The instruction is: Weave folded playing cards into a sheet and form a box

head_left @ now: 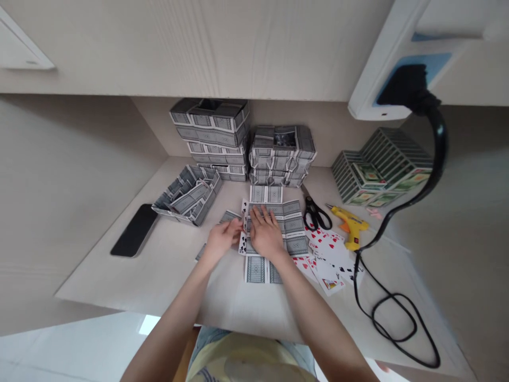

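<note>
A cross-shaped sheet of joined playing cards lies back side up on the desk in front of me. My right hand is spread flat over its left-middle part, pressing on the cards. At the sheet's left edge, a strip of playing cards shows black-pip faces. My left hand has its fingers bent and pinched at this edge, on one of those cards; the fingertips are partly hidden. Under and beside the left hand lie some other cards, backs up.
Card-built boxes stand stacked at the back, beside a second stack. An open card box holds folded pieces. A phone, scissors, yellow glue gun, loose face-up cards, card packs and black cable surround the work.
</note>
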A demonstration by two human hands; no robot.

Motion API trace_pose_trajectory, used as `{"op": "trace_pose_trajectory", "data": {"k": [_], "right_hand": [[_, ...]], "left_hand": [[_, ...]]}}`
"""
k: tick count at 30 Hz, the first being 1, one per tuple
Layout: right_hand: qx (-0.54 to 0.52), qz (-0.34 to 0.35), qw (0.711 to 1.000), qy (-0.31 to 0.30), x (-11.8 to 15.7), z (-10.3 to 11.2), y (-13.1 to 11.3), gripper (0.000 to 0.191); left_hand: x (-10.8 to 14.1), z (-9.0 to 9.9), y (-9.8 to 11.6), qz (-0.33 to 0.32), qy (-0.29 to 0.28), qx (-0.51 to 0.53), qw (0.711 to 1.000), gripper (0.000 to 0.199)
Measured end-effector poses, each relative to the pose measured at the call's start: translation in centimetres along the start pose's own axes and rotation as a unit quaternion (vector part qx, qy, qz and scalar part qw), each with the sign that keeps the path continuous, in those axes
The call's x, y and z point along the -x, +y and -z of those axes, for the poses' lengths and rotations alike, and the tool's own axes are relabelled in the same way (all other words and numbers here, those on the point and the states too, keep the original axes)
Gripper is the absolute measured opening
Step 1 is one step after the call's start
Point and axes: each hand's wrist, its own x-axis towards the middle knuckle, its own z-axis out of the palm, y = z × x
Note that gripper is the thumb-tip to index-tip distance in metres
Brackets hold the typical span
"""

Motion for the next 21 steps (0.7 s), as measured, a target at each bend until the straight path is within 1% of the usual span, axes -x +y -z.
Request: {"op": "trace_pose_trajectory", "data": {"k": [1,2,6,8,11,14,21], "right_hand": [[-0.001,-0.001,1.0,-0.001,0.0,0.0,0.0,0.047],[-0.001,-0.003,1.0,-0.002,0.0,0.0,0.0,0.047],[0.004,-0.008,1.0,-0.005,0.0,0.0,-0.1,0.047],[0.007,-0.01,1.0,-0.009,0.0,0.0,-0.1,0.047],[0.011,-0.011,1.0,-0.018,-0.1,0.0,-0.1,0.047],[0.013,-0.012,1.0,-0.018,-0.1,0.0,-0.1,0.047],[0.011,-0.008,1.0,0.001,0.0,-0.3,-0.2,0.047]], "left_hand": [[0.7,0.0,-0.3,-0.006,-0.003,0.018,1.0,0.047],[1.4,-0.2,-0.7,-0.02,0.005,0.013,1.0,0.045],[3.9,-1.0,-1.6,-0.082,0.026,-0.102,0.991,0.031],[4.6,-1.2,-1.7,-0.079,0.041,-0.185,0.979,0.022],[5.0,-1.3,-1.5,-0.061,0.05,-0.283,0.956,0.026],[4.9,-1.4,-1.4,-0.061,0.045,-0.287,0.955,0.028],[4.8,-2.2,-1.8,-0.091,0.059,-0.266,0.958,0.028]]}}
